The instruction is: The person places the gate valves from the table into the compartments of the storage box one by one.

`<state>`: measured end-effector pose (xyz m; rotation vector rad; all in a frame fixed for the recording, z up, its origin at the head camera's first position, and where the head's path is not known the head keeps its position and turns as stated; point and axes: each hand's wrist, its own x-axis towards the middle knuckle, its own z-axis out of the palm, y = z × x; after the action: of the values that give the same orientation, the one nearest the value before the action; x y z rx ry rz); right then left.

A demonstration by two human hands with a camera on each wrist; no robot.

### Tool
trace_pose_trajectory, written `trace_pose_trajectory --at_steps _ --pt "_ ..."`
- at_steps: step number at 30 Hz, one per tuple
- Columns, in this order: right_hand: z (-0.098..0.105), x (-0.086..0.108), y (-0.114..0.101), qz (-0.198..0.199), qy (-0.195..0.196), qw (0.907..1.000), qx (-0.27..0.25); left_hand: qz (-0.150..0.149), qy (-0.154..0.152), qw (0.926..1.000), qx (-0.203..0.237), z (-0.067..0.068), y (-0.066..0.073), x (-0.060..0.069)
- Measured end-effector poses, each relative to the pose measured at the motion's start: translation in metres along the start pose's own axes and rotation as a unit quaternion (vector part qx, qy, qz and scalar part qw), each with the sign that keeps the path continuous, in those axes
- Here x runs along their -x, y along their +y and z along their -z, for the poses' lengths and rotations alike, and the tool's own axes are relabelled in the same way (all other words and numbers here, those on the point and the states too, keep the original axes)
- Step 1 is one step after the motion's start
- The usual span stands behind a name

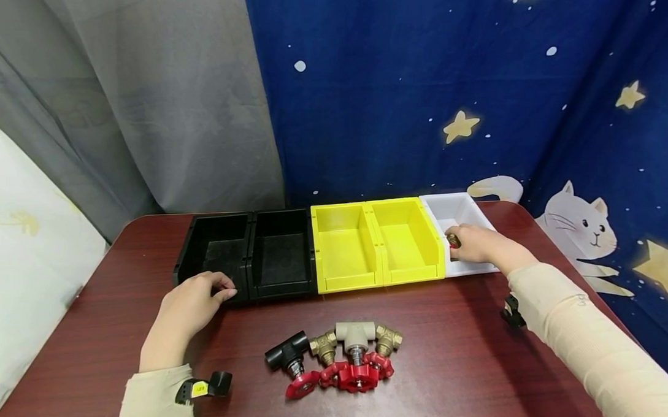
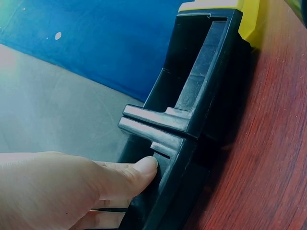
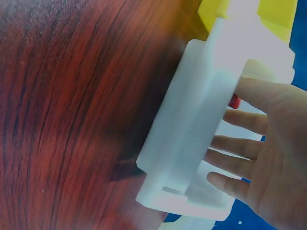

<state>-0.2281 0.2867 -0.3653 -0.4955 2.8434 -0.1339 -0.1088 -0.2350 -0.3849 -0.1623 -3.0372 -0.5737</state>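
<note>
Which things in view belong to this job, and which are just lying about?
Likely in the job: brass-and-red piece in the right hand; white bin; yellow bins; black bins; four valves on the table.

Likely just background: grey curtain; blue curtain.

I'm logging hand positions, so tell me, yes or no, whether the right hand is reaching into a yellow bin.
No, the right hand reaches into the white bin, at the end of the row beside the yellow bins.

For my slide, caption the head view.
Right hand holding a brass fitting at the white bin, four valves on the table.
</note>
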Motion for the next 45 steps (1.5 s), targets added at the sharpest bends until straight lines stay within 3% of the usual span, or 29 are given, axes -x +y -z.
trace_pose_trajectory --at_steps 9,22,29,34,45 --pt "0.006 0.023 -0.006 0.022 0.04 0.9989 0.014 -0.001 0.001 1.0 0.0 0.001 0.0 0.0" --pt "0.016 0.075 -0.039 -0.033 0.103 0.9924 0.059 -0.001 0.001 1.0 0.002 0.0 0.001 0.0" --pt "0.009 0.099 -0.077 0.034 0.169 0.9819 0.077 0.003 -0.001 1.0 0.002 0.0 0.0 0.0" --pt "-0.005 0.112 -0.107 0.086 0.196 0.9729 0.087 0.002 -0.003 1.0 0.002 0.0 0.001 0.0" --pt "-0.039 0.131 -0.153 0.195 0.19 0.9577 0.093 0.006 -0.006 1.0 0.004 0.0 0.0 0.0"
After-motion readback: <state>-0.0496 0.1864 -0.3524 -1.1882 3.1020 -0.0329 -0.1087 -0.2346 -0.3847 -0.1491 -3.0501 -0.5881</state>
